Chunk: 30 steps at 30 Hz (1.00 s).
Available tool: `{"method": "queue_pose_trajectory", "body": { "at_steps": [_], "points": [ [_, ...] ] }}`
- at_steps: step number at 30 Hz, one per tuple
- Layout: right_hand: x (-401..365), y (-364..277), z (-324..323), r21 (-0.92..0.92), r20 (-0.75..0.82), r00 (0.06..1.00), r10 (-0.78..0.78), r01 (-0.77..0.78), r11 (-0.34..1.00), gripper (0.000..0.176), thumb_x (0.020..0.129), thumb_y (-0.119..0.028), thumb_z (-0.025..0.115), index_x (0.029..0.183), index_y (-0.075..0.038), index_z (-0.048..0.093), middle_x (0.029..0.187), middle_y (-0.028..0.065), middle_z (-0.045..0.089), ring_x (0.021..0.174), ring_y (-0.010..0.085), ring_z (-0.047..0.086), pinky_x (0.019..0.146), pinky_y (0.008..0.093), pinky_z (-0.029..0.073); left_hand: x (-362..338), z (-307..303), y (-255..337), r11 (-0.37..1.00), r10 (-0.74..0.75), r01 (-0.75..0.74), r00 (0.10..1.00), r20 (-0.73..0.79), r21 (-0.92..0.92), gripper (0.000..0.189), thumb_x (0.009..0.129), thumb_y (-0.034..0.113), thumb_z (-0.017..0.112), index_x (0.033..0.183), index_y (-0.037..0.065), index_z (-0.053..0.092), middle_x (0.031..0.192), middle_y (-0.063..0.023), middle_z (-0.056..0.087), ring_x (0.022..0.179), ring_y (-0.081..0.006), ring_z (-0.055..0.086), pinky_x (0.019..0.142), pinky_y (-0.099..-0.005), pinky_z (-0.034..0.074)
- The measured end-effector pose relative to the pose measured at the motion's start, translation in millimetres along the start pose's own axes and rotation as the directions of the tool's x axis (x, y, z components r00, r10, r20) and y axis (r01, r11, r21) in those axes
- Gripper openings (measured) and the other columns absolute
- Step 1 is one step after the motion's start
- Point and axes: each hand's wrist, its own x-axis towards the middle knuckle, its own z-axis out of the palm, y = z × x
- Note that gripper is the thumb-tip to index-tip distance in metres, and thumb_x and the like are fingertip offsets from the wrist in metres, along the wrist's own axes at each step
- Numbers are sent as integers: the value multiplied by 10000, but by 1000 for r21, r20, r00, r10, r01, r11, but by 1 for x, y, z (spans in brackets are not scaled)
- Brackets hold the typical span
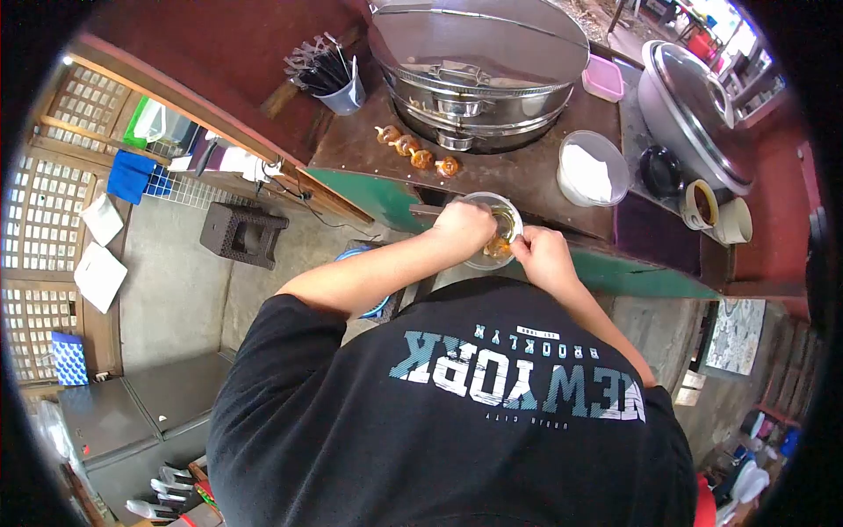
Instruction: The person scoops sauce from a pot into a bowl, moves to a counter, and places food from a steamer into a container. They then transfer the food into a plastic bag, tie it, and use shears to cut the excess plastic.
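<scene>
A clear round plastic tub point(480, 198) is held at the counter's front edge, close to my chest. My left hand point(468, 227) is closed at its near left side, the fingers curled down, and what they grip is hidden. My right hand point(544, 256) pinches the tub's right rim with the thumb on the inner side. Beside that thumb, a brown glazed piece of food point(498, 249) shows within the tub. Several similar round glazed pieces point(421, 159) with pale stubs lie in a row on the brown counter point(518, 167).
A large lidded steel steamer point(474, 105) is set into the counter. Around it stand a cup of wrapped black utensils point(342, 92), a white-filled tub point(590, 171), a pink container point(602, 79), a big lidded pot point(694, 114) and a sauce cup point(700, 205). A dark stool point(241, 234) stands left.
</scene>
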Motion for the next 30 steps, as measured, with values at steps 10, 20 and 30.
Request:
{"method": "queue_pose_trajectory", "body": {
  "at_steps": [10, 20, 30],
  "points": [
    [-6, -1, -9, 73, -43, 995, 95, -92, 993, 219, 793, -183, 599, 755, 31, 615, 751, 238, 612, 715, 396, 621, 647, 443, 483, -40, -79, -37, 564, -341, 106, 933, -114, -819, 172, 789, 145, 691, 929, 55, 647, 822, -37, 668, 701, -138, 618, 653, -275, 495],
    [-12, 3, -6, 109, -70, 994, 85, -77, 991, 209, 795, -154, 597, 747, 49, 604, 721, 244, 595, 657, 393, 605, 603, 438, 460, -48, -20, -186, 436, -684, 213, 710, -168, -875, 121, 801, 113, 679, 885, 27, 676, 790, -25, 688, 710, -84, 616, 692, -250, 492],
    [-17, 3, -3, 80, -79, 985, 151, -144, 986, 244, 805, -179, 590, 725, 52, 594, 712, 250, 594, 673, 399, 605, 625, 445, 467, -14, 50, -277, 534, -760, 439, 623, -183, -722, 243, 799, 267, 683, 931, 64, 687, 845, -120, 704, 786, -223, 688, 732, -327, 509]
  ]
}}
